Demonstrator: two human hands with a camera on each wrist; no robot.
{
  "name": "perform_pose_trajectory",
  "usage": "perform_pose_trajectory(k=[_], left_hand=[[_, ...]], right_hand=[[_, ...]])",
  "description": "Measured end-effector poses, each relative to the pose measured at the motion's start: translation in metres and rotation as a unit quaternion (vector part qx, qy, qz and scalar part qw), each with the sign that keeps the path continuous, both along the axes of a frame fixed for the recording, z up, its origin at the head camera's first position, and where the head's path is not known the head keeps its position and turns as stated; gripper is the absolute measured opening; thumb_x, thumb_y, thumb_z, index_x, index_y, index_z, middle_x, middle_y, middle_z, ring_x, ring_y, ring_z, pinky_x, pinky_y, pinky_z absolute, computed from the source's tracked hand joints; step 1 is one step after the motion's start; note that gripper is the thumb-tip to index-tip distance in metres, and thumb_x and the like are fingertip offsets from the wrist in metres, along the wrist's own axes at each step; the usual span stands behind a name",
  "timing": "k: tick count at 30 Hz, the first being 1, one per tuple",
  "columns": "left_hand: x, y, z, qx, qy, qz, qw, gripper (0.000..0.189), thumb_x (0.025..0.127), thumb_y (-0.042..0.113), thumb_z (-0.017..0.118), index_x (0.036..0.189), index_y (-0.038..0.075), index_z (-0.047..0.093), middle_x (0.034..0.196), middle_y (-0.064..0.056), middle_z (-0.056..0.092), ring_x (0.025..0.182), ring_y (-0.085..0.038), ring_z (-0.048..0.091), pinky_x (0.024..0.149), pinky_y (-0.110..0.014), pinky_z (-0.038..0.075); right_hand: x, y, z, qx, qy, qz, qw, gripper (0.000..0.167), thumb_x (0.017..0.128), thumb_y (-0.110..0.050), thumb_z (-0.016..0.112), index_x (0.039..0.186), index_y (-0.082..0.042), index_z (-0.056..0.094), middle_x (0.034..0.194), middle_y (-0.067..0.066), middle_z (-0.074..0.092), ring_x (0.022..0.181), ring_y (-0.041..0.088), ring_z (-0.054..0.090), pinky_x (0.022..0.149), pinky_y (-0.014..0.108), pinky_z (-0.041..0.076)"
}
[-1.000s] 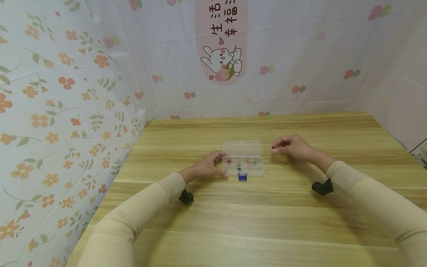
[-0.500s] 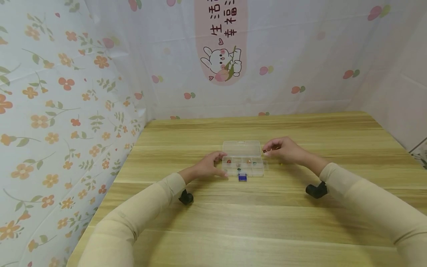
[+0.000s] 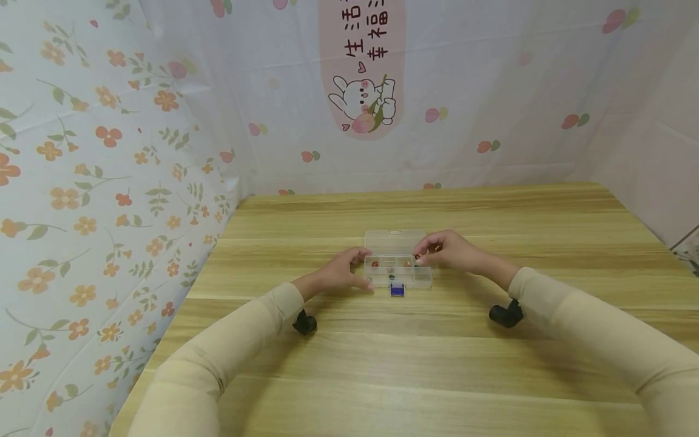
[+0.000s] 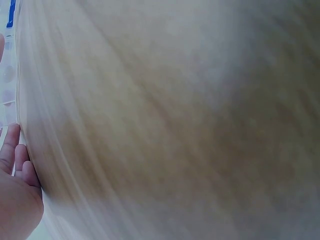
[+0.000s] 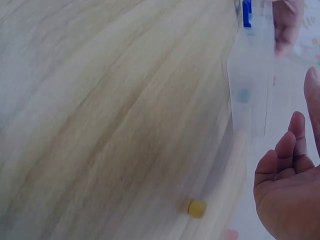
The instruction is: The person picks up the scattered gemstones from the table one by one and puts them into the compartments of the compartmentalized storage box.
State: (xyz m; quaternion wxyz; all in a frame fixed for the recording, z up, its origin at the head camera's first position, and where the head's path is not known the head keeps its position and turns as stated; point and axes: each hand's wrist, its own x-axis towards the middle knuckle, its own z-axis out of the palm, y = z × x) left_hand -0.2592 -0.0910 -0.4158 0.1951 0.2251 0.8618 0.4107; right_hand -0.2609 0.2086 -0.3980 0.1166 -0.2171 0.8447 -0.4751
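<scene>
A clear plastic compartment box (image 3: 423, 280) stands on the table with its lid (image 3: 390, 243) laid back. A red stone or bead (image 3: 374, 264) and several other small coloured pieces lie in its compartments. At the box's left end, my left hand (image 3: 338, 271) holds it, fingers at the back corner and thumb at the front. My right hand (image 3: 450, 250) pinches a small dark red bead (image 3: 417, 257) between thumb and fingertips, over the back right compartment. A green piece (image 3: 417, 266) shows just beneath these fingertips.
A blue clasp (image 3: 397, 289) sits at the box's front edge. One yellow bead (image 5: 197, 208) lies on the wooden table (image 3: 349, 364), to the right of the box. Black wrist mounts (image 3: 304, 323) hang under both forearms. A printed curtain (image 3: 464, 91) stands behind the table.
My right hand has moved left with the red bead, from beside the box to over its back right compartment. The left hand and the box have stayed in place.
</scene>
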Motion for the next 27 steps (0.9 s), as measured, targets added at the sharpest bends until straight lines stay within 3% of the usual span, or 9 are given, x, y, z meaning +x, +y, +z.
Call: perform_pose_trajectory(k=[27], left_hand=[[-0.001, 0.000, 0.001, 0.011, -0.005, 0.002, 0.9999, 0.079, 0.076, 0.019, 0.085, 0.143, 0.010, 0.045, 0.134, -0.008, 0.046, 0.124, -0.026, 0.041, 0.107, -0.042, 0.030]], right_hand=[[0.003, -0.024, 0.003, 0.054, 0.023, 0.074, 0.9956, 0.014, 0.081, -0.008, 0.079, 0.092, -0.003, 0.073, 0.091, 0.006, 0.058, 0.084, 0.023, 0.048, 0.075, 0.037, 0.042]])
